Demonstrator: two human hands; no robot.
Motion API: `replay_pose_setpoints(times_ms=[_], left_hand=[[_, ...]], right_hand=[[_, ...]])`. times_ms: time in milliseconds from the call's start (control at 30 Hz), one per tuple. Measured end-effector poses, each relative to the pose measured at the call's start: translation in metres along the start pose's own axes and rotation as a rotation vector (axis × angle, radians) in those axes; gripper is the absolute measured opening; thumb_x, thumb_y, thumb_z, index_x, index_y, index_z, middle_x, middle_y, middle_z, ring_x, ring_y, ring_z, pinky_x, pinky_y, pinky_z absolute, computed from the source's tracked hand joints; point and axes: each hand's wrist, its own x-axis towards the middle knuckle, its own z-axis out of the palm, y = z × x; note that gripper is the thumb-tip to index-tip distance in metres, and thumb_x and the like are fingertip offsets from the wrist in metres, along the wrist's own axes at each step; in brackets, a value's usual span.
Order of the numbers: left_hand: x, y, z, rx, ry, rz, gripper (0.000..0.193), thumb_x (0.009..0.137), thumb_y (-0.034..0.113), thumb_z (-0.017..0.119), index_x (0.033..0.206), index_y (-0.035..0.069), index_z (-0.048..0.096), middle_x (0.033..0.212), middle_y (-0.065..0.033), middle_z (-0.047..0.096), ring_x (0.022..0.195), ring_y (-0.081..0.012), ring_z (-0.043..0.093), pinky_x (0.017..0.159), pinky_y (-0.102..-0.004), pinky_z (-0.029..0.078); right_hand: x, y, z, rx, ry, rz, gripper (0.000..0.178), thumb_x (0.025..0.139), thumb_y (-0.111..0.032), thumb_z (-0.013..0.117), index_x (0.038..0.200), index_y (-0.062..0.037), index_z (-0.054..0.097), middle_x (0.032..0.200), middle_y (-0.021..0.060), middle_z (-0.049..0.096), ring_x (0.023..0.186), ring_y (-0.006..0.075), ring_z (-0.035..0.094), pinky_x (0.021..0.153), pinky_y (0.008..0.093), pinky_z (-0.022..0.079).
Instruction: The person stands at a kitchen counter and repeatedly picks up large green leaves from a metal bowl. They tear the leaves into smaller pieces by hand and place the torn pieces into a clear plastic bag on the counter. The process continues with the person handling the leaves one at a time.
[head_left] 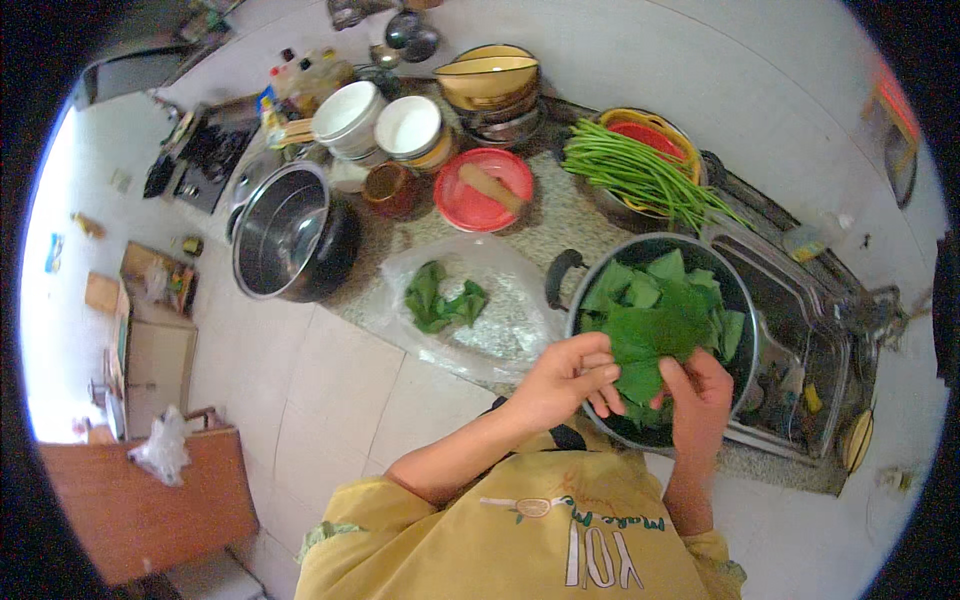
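Over a large dark pot (pixel 568 322), my left hand (pixel 578 376) and my right hand (pixel 697 392) hold one broad green leaf (pixel 645 345) between them. The left thumb and fingers pinch its left edge. My right thumb presses on its lower right part, with the fingers curled behind. Below it, more loose green leaves (pixel 640 288) fill much of the pot. To the left, a clear plastic bag (pixel 510 320) lies spread on the counter with a few crumpled leaves (pixel 432 300) on it.
Long green beans (pixel 640 170) rest across bowls behind the pot. A sink (pixel 815 300) is at the right. Further left are a red plate (pixel 470 215) with a wooden stick-like tool, a brown jar (pixel 388 188), an uncovered black pot (pixel 330 255) and stacked white bowls (pixel 350 125).
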Motion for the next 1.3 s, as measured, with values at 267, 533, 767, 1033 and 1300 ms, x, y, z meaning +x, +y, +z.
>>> replay_pose_setpoints(times_ms=[267,533,767,1033,1300], left_hand=[[0.002,-0.031,-0.063,0.893,0.362,0.194,0.021,0.074,0.003,0.053,0.095,0.001,0.056,0.078,-0.0144,0.060,0.068,-0.0286,0.060,0.062,-0.0353,0.047],[0.003,-0.061,-0.168,1.486,0.860,0.131,0.028,0.062,0.004,0.062,0.090,0.004,0.058,0.089,-0.0142,0.054,0.086,-0.0317,0.052,0.074,-0.0388,0.043],[0.001,-0.076,-0.182,1.325,0.882,0.066,0.027,0.063,0.008,0.064,0.089,0.005,0.057,0.077,-0.0110,0.058,0.072,-0.0264,0.055,0.066,-0.0342,0.045],[-0.001,-0.026,-0.126,-0.152,0.657,0.161,0.008,0.081,0.011,0.056,0.086,0.006,0.053,0.071,0.0007,0.057,0.059,-0.0103,0.053,0.055,-0.0223,0.041],[0.000,-0.006,-0.059,-0.115,0.421,0.125,0.011,0.082,0.010,0.054,0.091,0.004,0.052,0.083,-0.0027,0.060,0.067,-0.0106,0.057,0.057,-0.0235,0.048]], right_hand=[[0.013,0.042,-0.047,-0.186,0.118,-0.040,0.026,0.086,-0.010,0.042,0.111,-0.0023,0.045,0.084,0.0131,0.057,0.052,0.0142,0.055,0.046,0.0257,0.047],[0.022,0.032,-0.068,-0.482,0.275,0.199,0.045,0.091,-0.024,0.036,0.134,-0.0151,0.024,0.100,0.0195,0.056,0.045,0.0115,0.054,0.034,0.0215,0.038],[0.022,0.047,-0.079,-0.477,0.254,0.178,0.032,0.086,-0.019,0.050,0.115,-0.0080,0.050,0.098,0.0121,0.057,0.050,0.0100,0.053,0.039,0.0215,0.038],[0.027,0.039,-0.067,-0.680,0.339,-0.204,0.022,0.075,-0.006,0.060,0.097,-0.0075,0.060,0.100,0.0077,0.055,0.088,0.0154,0.053,0.068,0.0249,0.044],[0.003,0.000,0.038,-0.316,-0.213,-0.295,0.040,0.069,-0.010,0.067,0.106,-0.0033,0.054,0.103,0.0138,0.054,0.088,0.0241,0.056,0.073,0.0290,0.047]])
